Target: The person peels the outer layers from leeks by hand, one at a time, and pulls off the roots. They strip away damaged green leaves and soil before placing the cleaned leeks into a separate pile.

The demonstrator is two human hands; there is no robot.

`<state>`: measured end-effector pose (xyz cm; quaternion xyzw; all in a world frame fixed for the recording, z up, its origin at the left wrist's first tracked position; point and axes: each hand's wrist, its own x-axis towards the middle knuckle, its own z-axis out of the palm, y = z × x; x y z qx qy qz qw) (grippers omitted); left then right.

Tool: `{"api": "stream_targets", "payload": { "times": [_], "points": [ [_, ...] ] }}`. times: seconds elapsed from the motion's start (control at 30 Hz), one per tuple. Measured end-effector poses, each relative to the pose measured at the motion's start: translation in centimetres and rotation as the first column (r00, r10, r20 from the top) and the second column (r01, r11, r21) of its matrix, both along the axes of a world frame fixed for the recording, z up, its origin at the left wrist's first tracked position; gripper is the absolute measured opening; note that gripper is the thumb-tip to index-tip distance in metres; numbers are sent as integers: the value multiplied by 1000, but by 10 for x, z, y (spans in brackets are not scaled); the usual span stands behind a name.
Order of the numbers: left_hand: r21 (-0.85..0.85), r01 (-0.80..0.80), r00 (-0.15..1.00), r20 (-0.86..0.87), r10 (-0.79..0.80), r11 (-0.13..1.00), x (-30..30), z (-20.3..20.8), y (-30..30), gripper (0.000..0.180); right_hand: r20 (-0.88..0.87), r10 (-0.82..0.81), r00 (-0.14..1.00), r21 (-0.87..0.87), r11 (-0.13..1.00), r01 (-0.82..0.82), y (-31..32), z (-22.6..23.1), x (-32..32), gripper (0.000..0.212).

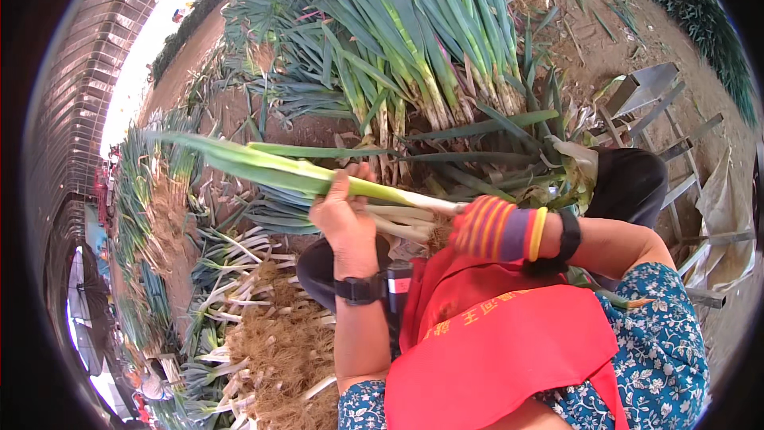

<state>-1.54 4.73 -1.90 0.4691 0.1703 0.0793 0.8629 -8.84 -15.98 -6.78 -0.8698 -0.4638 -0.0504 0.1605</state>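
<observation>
A long green onion (pixel 310 177) stretches across in front of me, its green leaves to the left and its white stem toward the right. Around its middle, where green turns pale, my bare left hand (pixel 347 216) is closed. My right hand (pixel 495 229), in a striped purple, orange and yellow glove, is closed at the white end, so the root tip is hidden. Just beneath the held stalk, several white-stemmed green onions (pixel 394 219) lie together near my lap. Dark bands circle both wrists.
Ahead lies a big heap of green onions (pixel 430 40). Rows of rooted onions (pixel 278 342) lie at my lower left. A metal frame (pixel 676 143) stands at the right, beside a pale sack (pixel 728 231). A red apron (pixel 501 342) covers my lap. Loose leaves litter the ground (pixel 589 40).
</observation>
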Motion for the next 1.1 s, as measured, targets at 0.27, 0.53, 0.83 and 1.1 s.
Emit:
{"api": "stream_targets", "payload": {
  "times": [0.27, 0.53, 0.83, 1.1],
  "points": [
    [54, 5, 970, 241, -17, 999, 8, 25, 47, 18, -254, -749, 612, -603, 618, 505, -142, -74, -3, 35],
    [-23, 185, 951, 256, -173, 982, -2, 14, -3, 22, -566, -288, 773, 259, 827, 498, -31, -3, 40, 38],
    [-201, 302, 953, 43, -300, 932, -32, -8, -29, 28, -899, 74, 433, 371, 657, 657, 1, -13, 18, 29],
    [-211, 218, 964, -103, -243, 953, -29, -15, -40, 30, -254, -545, 799, 313, 736, 601, 2, -46, 23, 22]
  ]
}}
